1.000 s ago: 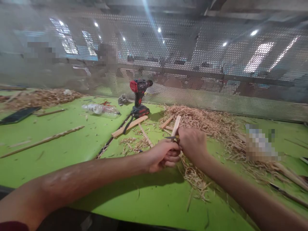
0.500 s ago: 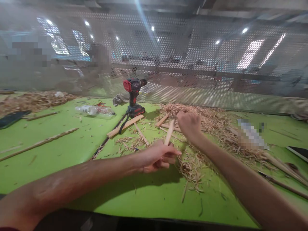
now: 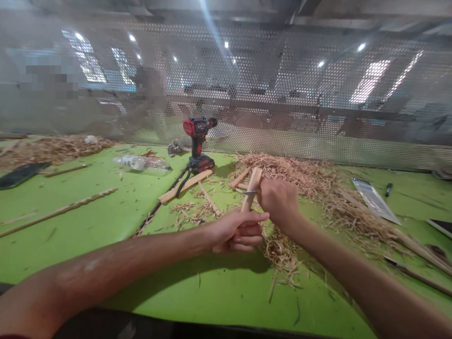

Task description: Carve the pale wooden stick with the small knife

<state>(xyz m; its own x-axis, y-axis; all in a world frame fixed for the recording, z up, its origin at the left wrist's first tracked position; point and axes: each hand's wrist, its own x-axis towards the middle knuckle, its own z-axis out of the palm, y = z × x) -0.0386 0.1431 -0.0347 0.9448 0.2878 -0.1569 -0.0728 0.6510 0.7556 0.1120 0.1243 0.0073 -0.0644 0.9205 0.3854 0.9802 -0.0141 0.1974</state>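
Observation:
My left hand is closed around the lower end of a pale strip of wood, which points up and away from me. My right hand is a fist at the strip's right side, gripping a knife whose thin blade lies across the wood. The knife's handle is hidden inside the fist. Below the hands, curled wood shavings lie on the green table.
A red and black cordless drill stands upright behind a flat wood piece. A clear plastic bottle lies to its left. A shavings heap runs along the perforated screen. A long twisted stick lies left.
My right fist has come down and closer along the strip, and the knife blade now shows across the wood. The strip stands a little more upright. The whole view has shifted slightly.

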